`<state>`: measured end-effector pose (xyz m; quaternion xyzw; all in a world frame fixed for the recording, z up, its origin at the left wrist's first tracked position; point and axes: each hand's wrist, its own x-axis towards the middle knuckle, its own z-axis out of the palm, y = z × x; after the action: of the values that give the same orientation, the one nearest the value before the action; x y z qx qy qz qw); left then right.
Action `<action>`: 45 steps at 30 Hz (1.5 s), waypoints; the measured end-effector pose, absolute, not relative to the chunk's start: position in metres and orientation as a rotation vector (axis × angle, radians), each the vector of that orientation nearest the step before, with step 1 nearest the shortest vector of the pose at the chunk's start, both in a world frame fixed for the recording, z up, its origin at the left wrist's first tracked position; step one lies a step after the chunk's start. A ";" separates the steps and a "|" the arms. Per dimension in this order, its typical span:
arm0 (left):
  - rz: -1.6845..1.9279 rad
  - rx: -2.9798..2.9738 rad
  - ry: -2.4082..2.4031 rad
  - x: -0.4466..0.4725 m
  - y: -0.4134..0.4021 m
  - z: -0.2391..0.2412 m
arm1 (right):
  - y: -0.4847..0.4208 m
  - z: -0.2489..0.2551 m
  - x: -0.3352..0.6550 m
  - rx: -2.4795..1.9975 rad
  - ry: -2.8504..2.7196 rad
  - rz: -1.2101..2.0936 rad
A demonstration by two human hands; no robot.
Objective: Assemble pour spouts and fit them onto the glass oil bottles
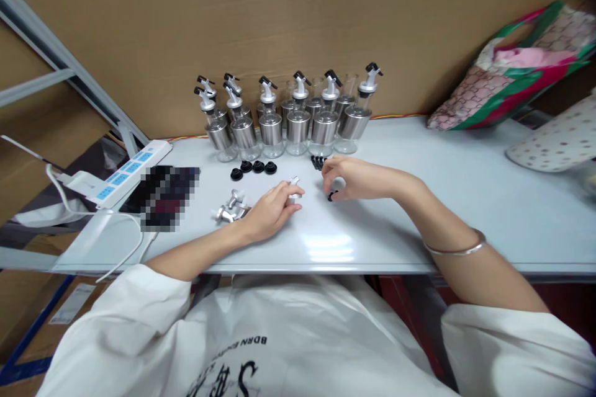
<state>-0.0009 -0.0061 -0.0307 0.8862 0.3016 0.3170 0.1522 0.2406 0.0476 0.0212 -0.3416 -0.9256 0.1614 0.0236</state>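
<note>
My left hand (pixel 272 209) rests on the pale table (pixel 419 198), fingers curled round a small silver pourer spout (pixel 294 190). My right hand (pixel 347 178) is pinched on a small black cap (pixel 331 195) just right of it. More silver spouts (pixel 231 208) lie left of my left hand. Several black rubber caps (pixel 254 168) sit in a row behind, and a few black caps (pixel 318 162) lie near my right hand. Several glass-and-steel oil bottles (pixel 286 124) with pourer tops stand along the back.
A white power strip (pixel 128 172) with blue sockets and its cable lies at the left, next to a blurred dark flat object (pixel 167 195). A patterned bag (pixel 516 68) and a dotted fabric item (pixel 554 139) sit at the right. Cardboard walls stand behind.
</note>
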 end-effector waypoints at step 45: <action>0.849 2.507 0.765 -0.001 -0.008 -0.036 | 0.023 0.024 0.207 -0.715 -2.227 0.756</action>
<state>-0.0014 -0.0084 -0.0364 0.8929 0.2726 0.3026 0.1919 0.2071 0.0231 0.0243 -0.2741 -0.8535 0.2899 0.3351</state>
